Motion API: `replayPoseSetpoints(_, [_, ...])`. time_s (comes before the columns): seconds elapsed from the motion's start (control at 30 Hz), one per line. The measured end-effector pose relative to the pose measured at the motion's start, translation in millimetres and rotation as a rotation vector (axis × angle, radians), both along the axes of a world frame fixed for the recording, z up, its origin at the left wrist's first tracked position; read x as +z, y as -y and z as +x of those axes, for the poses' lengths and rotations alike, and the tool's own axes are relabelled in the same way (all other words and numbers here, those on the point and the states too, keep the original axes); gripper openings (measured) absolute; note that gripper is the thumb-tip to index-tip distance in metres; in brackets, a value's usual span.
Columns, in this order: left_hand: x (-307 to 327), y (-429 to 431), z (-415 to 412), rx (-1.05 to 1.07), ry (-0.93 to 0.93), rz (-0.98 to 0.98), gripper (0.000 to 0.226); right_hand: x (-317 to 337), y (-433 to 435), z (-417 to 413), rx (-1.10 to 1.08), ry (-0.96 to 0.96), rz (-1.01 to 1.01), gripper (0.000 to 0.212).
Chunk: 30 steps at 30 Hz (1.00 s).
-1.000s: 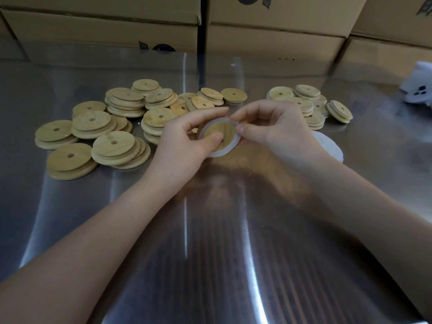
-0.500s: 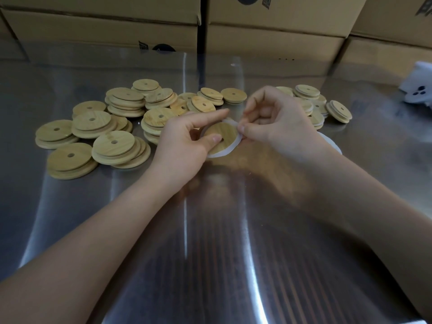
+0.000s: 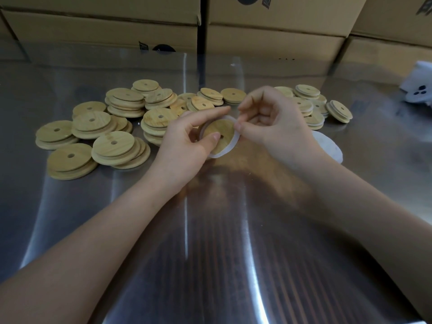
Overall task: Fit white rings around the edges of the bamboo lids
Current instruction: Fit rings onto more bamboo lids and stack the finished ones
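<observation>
Bamboo lid (image 3: pixel 225 129) is being gripped by left hand (image 3: pixel 184 145) over steel table (image 3: pixel 210 230), thumb on its face; white ring (image 3: pixel 223 154) round its rim, seemingly only partly seated, is being pinched by right hand (image 3: pixel 273 127)

The table (image 3: pixel 222 265) is bare sheet metal, smooth and glossy, and it throws back long bright streaks of light. The bamboo lids (image 3: pixel 112 146) heaped toward its far left are pale matt wood with a fine grain showing. The white ring (image 3: pixel 224 153) round the held lid (image 3: pixel 219 134) looks soft, smooth and dull, like rubber. Beyond the far edge, the cardboard boxes (image 3: pixel 268 43) are plain matt brown.
</observation>
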<state>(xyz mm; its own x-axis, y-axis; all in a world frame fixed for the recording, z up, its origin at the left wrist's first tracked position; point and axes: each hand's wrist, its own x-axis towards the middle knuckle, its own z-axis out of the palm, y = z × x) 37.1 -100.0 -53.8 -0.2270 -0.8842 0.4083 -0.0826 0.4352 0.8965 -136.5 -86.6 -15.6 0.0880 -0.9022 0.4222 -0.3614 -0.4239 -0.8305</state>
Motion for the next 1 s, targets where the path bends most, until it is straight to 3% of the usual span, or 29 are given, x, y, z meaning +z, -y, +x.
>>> replayPoseSetpoints(0.27, [-0.6,-1.0,-1.2,-0.01,0.007,-0.04,0.042,-6.3,-0.2,4.1,-0.023,-0.027,-0.09,0.035])
replayPoseSetpoints(0.5, [0.0,-1.3,-1.5,-0.013,-0.076,0.025,0.051,-1.0,1.9,-0.3,-0.035,-0.017,-0.011,0.036])
replayPoseSetpoints(0.8, [0.7,-3.8,-4.2,-0.004,-0.096,0.05,0.052,1.6,0.2,3.6,-0.108,-0.232,-0.131,0.037])
replayPoseSetpoints(1.0, [1.8,-6.0,-4.4,0.0,-0.147,0.105,0.047,-2.9,-0.3,4.6,-0.08,-0.088,-0.122,0.032])
